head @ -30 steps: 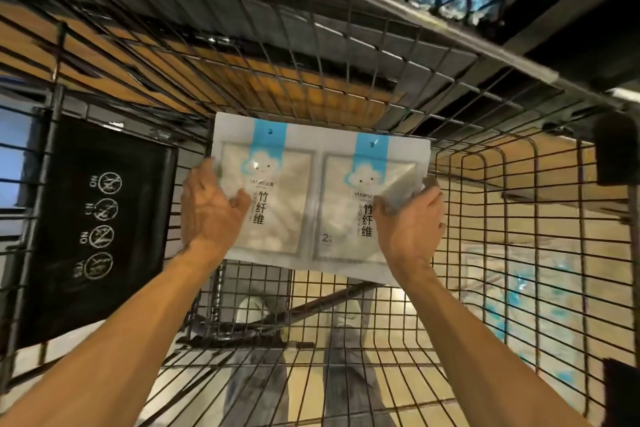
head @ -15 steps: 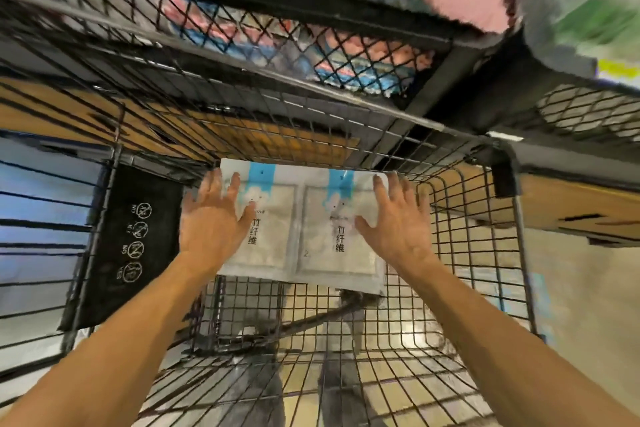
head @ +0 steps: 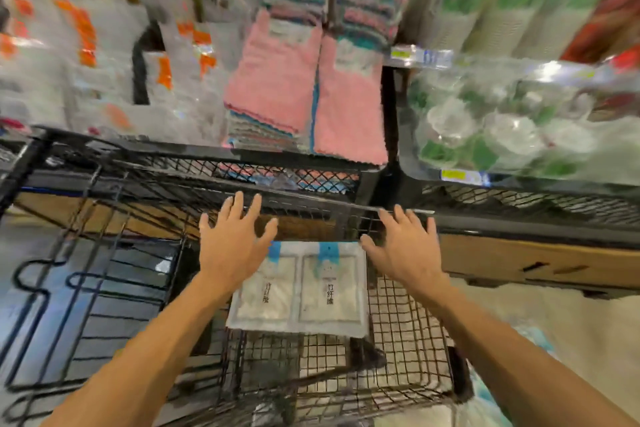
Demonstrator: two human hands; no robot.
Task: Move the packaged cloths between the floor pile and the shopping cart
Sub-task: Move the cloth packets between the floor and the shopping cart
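At the far left, the wire side of the shopping cart (head: 86, 288) was seen, its dark bars blurred. Above it, on the store shelving, packets with orange labels (head: 86, 31) were hung, too smeared to be read. The left hand (head: 232, 246) was held over the cart's basket with its fingers straight and spread wide; nothing was gripped by it, and whether its palm touched the pack beneath could not be told. In the middle, the packaged cloths (head: 304, 291) were laid flat on the wire floor of the cart, toward its far end, the twin white panels and blue tabs turned upward; the pack's left edge was partly covered by the left hand. Behind and above, stacked pink cloths (head: 304, 90) were displayed on the shelf. The right hand (head: 407, 250) was raised just beside the pack's upper right corner, fingers likewise extended and splayed, with nothing held. Farther right, a brown cardboard box (head: 536, 263) was set under the shelf, and clear wrapped goods with green parts (head: 502, 128) were stocked above it. At the lower right edge, pale blue-and-white packaging on the floor (head: 485, 399) was partly visible, blurred.
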